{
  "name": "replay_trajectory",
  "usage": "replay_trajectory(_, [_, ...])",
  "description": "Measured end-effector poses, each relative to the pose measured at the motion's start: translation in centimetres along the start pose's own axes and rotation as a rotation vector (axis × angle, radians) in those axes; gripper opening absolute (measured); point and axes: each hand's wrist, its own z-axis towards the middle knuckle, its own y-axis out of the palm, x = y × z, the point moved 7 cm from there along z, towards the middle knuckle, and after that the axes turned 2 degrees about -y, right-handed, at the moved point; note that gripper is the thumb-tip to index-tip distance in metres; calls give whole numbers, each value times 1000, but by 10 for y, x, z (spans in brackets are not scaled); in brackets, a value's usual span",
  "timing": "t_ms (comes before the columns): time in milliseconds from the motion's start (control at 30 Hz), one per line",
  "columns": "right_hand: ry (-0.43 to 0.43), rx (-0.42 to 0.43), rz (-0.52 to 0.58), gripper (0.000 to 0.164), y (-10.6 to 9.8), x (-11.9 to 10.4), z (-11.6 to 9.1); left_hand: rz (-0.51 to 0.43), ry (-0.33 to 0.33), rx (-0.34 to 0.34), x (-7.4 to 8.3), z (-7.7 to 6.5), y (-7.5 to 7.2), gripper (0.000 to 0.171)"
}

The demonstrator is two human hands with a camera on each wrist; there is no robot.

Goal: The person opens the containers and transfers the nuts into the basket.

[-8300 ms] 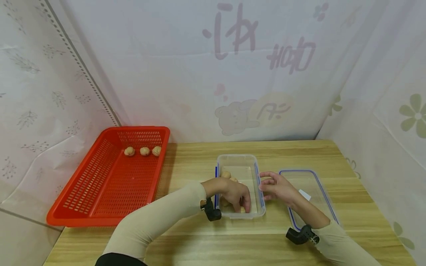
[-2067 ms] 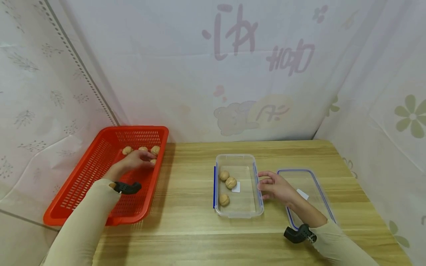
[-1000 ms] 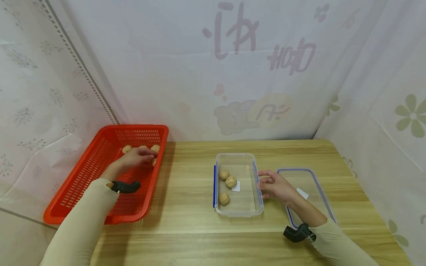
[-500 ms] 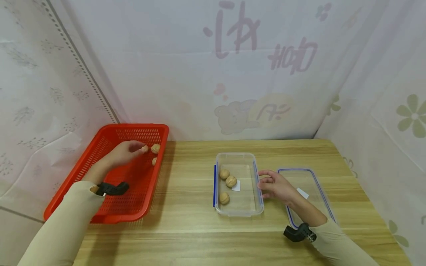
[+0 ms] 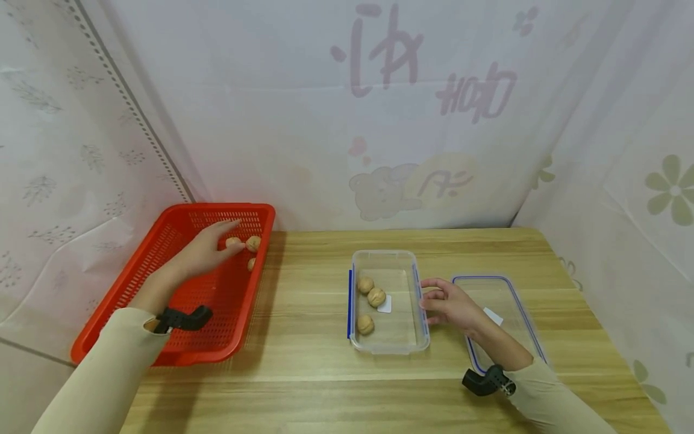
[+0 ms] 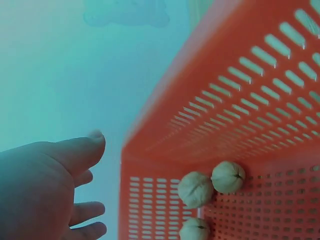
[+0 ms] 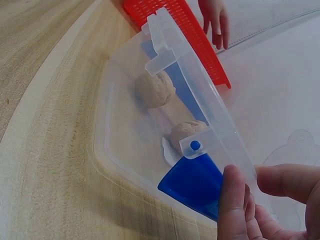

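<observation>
In the head view my left hand (image 5: 200, 250) hovers over the red plastic basket (image 5: 246, 319), fingers straight and thumb spread, holding nothing. Close to its fingertips lie walnuts (image 5: 253, 243) in the basket's far right corner; the hand may cover another. Three basket walnuts (image 6: 229, 177) show in the left wrist view. My right hand (image 5: 450, 307) touches the right wall of a clear plastic food container (image 5: 386, 348), its fingers loosely bent beside the blue latch (image 7: 192, 182). Three walnuts (image 5: 376, 296) sit inside the container, toward its left side.
A clear lid (image 5: 506, 301) with a blue seal lies right of the container, partly under the right forearm. Patterned cloth (image 5: 303, 120) hangs behind and at both sides. Bare wooden table (image 5: 309, 301) separates basket and container.
My left hand has gone from inside the container to the basket, where a walnut was added by the right wall. It then shifted left and spread its fingers. The right hand stayed put.
</observation>
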Motion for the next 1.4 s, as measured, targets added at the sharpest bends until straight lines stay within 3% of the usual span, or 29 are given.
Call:
replay_trajectory(367, [3,10,-6,57,0,0,-1,81,38,-15,33,-11,6,70])
replay_trajectory(567, [7,16,-3,57,0,0,-1,63,68,-37,55,-13,10,70])
replay_trajectory(933, [5,11,6,56,-2,4,2,39,134,-62,82,-11,19,70])
replay_trajectory(1167, [4,8,0,56,-2,2,1,46,168,-84,99,-2,32,70])
replay_trajectory(1400, [9,8,-9,55,-2,0,2,102,268,-75,124,3,45,69])
